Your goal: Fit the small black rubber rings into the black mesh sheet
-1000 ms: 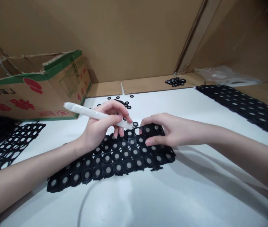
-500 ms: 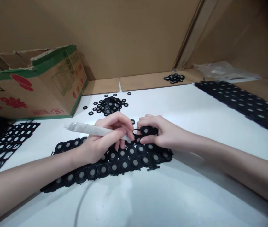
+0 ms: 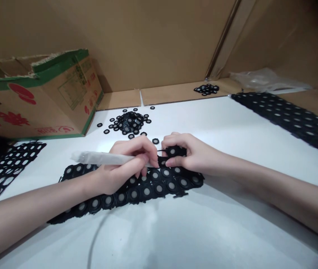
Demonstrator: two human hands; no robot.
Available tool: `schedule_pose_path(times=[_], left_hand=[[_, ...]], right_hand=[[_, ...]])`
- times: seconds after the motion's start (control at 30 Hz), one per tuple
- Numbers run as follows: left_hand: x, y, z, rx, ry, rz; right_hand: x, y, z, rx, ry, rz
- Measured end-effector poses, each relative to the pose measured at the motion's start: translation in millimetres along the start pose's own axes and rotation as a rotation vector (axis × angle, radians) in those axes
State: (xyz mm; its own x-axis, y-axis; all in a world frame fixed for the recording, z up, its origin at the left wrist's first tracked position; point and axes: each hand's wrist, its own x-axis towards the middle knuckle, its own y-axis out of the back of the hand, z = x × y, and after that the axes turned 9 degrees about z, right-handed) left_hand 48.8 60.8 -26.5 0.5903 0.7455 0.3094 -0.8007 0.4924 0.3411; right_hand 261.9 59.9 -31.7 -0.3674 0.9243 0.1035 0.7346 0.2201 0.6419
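Observation:
My left hand [image 3: 119, 172] is closed around a white pen-like tool [image 3: 98, 158] whose shaft looks wrapped. The tool's tip is hidden behind my fingers, close to my right hand. Between thumb and fingers, my right hand [image 3: 188, 151] pinches a folded-up edge of a black sheet of joined rings [image 3: 133, 195] with pale grey centres. The sheet lies on the white table under both hands. Just beyond my fingers is a single loose black ring [image 3: 155, 141].
A heap of loose black rings [image 3: 129, 123] lies further back, with a smaller pile [image 3: 206, 89] by the cardboard wall. An open carton [image 3: 63, 97] stands at left. Other black sheets lie at left [image 3: 15, 164] and right [image 3: 288, 112]. A clear plastic bag [image 3: 265, 79] rests at the back right.
The whole view has shifted slightly, the scene appearing a little higher. My left hand and its tool have tilted slightly; my right hand keeps its pinch on the sheet.

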Motion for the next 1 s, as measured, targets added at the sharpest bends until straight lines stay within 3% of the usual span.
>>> schedule_pose_path(times=[0.2,0.43,0.8,1.0], left_hand=[[-2.1,-3.0,-5.7,-0.055,-0.007,0.073],[-3.0,-2.8,-5.1,-0.048,-0.010,0.082],[-2.9,-2.8,-0.5,0.283,-0.232,-0.013],[1.9,-2.3,3.0,0.227,-0.109,-0.066]], right_hand=[[-0.7,1.0,0.5,0.030,0.011,-0.002],[-0.3,1.0,1.7,0.036,0.022,-0.004],[-1.0,1.0,0.0,0.014,0.019,-0.002],[-1.3,0.9,1.2,0.012,0.015,-0.005]])
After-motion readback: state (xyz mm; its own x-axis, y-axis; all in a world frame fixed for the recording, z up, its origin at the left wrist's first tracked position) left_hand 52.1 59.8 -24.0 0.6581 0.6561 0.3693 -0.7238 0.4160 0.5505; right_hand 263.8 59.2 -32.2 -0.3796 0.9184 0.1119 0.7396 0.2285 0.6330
